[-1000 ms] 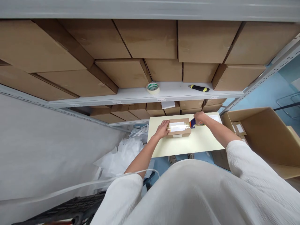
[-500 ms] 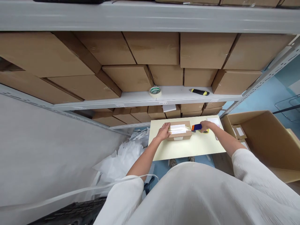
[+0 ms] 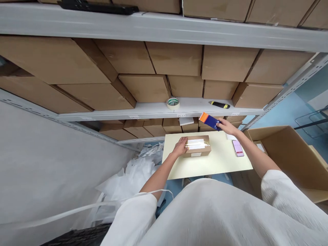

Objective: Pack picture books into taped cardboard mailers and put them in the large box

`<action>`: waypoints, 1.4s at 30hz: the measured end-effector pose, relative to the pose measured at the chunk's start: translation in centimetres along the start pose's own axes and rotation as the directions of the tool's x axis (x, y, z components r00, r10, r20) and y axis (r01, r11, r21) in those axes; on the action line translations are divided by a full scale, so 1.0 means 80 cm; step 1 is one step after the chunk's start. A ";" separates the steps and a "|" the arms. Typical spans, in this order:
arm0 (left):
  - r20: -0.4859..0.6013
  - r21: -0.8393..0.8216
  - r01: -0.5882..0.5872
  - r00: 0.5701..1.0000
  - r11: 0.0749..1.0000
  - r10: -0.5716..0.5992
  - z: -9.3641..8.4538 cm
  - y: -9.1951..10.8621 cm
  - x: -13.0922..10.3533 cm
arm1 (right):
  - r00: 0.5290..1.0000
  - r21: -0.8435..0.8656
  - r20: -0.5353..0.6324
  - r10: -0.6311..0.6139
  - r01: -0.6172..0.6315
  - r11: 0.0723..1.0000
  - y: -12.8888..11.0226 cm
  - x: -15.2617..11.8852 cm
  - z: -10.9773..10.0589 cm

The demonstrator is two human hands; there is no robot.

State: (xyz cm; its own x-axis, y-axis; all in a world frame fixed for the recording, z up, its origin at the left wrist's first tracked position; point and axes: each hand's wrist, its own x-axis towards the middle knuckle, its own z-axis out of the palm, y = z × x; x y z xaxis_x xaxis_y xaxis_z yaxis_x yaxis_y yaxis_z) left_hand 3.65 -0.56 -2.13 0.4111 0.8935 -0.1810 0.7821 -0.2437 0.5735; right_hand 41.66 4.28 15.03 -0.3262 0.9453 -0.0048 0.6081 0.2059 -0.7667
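Observation:
A small cardboard box [image 3: 207, 150] lies on the pale yellow board. Clear tape runs over the white label on its top, and a second white label is on its front. My left hand [image 3: 180, 146] grips the box's left end, fingers over the top edge. My right hand [image 3: 226, 126] is closed round a blue tape dispenser [image 3: 211, 122] with an orange end. It is raised above the board's far edge, up and to the right of the box, apart from it. The dispenser's tape roll does not show clearly.
On the shelf lie a masking tape roll [image 3: 173, 103] and a black-and-yellow utility knife [image 3: 219, 105], before stacked cartons [image 3: 184, 86]. A phone [image 3: 238, 148] rests on the board [image 3: 189, 169]. A large open carton [image 3: 289, 147] stands right; white packing sheets [image 3: 130, 177] are heaped left.
My right hand has lifted the tape dispenser up and away from the box's right end. My left hand stays on the box. The phone now shows more fully.

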 end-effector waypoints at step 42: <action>0.030 0.003 -0.174 0.984 0.985 0.173 0.029 0.111 0.020 | 0.891 -0.367 -0.347 0.291 -0.415 0.833 0.074 -0.083 -0.012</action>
State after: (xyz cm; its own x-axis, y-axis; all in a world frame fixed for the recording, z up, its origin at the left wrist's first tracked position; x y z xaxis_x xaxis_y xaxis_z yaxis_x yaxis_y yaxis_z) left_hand 12.35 -2.16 0.79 0.5541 0.8261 -0.1023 0.7004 -0.3963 0.5936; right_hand 48.14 -0.51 11.15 0.1376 0.9905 -0.0047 0.9072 -0.1280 -0.4009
